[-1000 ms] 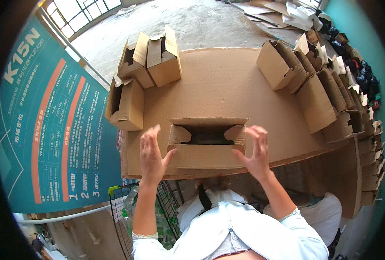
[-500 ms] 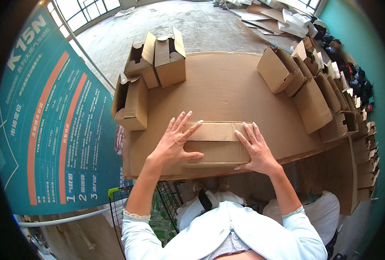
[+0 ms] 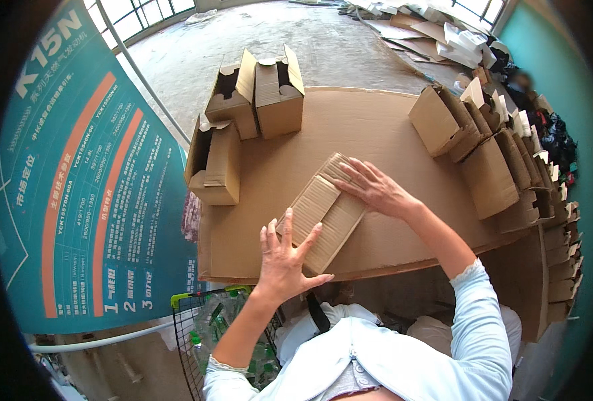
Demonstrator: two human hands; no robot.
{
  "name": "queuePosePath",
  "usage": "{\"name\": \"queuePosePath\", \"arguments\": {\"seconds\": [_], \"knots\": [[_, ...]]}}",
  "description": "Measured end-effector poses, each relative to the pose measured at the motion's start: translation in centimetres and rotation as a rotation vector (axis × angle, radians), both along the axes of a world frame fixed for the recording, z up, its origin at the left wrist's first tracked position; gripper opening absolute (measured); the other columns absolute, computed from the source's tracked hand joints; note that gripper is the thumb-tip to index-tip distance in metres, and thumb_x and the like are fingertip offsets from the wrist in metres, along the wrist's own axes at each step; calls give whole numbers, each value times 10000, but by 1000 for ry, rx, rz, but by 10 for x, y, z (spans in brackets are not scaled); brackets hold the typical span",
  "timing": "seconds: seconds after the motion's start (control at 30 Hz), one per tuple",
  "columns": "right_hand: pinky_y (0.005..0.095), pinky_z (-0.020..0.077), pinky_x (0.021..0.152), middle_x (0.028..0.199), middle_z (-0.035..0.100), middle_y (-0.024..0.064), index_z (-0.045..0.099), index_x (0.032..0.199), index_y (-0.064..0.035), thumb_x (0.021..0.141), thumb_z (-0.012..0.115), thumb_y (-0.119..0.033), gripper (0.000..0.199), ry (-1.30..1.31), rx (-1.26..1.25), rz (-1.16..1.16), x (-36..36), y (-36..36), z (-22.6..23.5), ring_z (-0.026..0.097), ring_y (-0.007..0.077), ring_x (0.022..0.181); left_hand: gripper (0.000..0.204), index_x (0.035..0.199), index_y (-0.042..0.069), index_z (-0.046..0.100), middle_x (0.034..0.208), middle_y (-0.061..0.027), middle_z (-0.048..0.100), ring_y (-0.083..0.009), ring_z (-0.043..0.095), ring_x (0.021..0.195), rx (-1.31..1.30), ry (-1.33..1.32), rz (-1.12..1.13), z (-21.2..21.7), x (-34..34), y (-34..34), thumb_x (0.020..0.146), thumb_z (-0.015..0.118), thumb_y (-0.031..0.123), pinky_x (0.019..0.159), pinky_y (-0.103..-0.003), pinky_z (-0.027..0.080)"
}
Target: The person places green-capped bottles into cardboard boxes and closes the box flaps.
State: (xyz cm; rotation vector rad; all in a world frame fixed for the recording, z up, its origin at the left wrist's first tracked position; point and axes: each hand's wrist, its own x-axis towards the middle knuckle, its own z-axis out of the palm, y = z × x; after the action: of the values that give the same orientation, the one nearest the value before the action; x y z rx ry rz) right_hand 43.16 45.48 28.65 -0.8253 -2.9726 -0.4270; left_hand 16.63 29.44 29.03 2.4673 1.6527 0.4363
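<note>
The closed cardboard box (image 3: 324,212) has swung from lying along the near edge of the desk (image 3: 416,230) to a slant. I see the left hand (image 3: 284,266), fingers spread, touching its near end; the right hand (image 3: 380,190) covers the far end, grip unclear. Bare room stretches right to the open boxes (image 3: 489,177).
</note>
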Motion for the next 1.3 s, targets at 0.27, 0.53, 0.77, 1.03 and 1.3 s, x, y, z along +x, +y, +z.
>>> {"name": "queuePosePath", "arguments": {"seconds": [0.27, 0.53, 0.77, 1.03, 1.3], "knots": [[495, 185, 1198, 1583, 239, 39, 238, 1524, -298, 747, 748, -252, 930, -118, -110, -183, -12, 54, 20, 196, 250, 1468, 847, 1345, 254, 566, 1490, -201, 325, -498, 284, 1291, 195, -118, 287, -33, 50, 30, 576, 829, 490, 1007, -615, 290], [497, 233, 1187, 1576, 172, 151, 207, 1536, -198, 688, 783, -61, 1035, 537, -151, -494, 10, 35, -37, 210, 356, 1444, 674, 1284, 198, 619, 1433, -116, 405, -483, 300, 1271, 346, -88, 462, -54, 108, 129, 732, 652, 584, 981, -639, 302], [476, 312, 1161, 1575, 125, 171, 159, 1537, -200, 733, 785, -67, 1028, 499, -454, -595, 61, -60, -48, 200, 384, 1441, 822, 1317, 220, 600, 1447, -86, 380, -466, 298, 1299, 436, -32, 666, -71, 134, 262, 750, 490, 805, 1017, -675, 292], [483, 308, 1151, 1583, 109, 183, 150, 1541, -187, 747, 772, -52, 1018, 584, -532, -837, 169, -106, -49, 194, 398, 1444, 727, 1459, 317, 393, 1542, -31, 263, -456, 182, 1407, 99, 76, 876, -36, 174, 364, 832, 564, 642, 1088, -674, 265], [496, 347, 1126, 1515, 251, 241, 268, 1495, -98, 743, 768, -44, 905, 682, -163, -622, 219, -5, 0, 261, 426, 1409, 750, 1532, 351, 181, 1623, -33, 62, -485, 22, 1445, -47, 101, 1012, -42, 180, 399, 900, 408, 684, 1155, -624, 157]]}}
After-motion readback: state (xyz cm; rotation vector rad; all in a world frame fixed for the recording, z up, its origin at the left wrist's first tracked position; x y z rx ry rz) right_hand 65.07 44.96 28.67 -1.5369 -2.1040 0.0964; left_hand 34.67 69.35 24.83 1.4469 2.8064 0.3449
